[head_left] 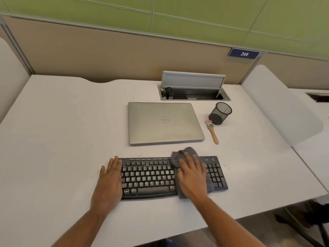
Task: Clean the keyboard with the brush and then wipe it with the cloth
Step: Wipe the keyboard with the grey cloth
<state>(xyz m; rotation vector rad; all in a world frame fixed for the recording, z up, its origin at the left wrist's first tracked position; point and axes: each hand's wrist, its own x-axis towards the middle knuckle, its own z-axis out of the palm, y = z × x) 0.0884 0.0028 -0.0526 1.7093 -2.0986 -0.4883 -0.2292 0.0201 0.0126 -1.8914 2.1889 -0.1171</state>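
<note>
Two hands are in view: the left hand point(110, 177) and the right hand point(193, 177). On the tabletop point(62, 125) there is one black keyboard point(151, 177), one grey cloth point(185, 154), one wooden-handled brush point(212, 131), one closed silver laptop point(164, 123), one black mesh pen cup point(220, 113) and one open cable hatch point(193, 94). One number plate point(244, 54) reading 249 hangs on the partition point(106, 56)
</note>
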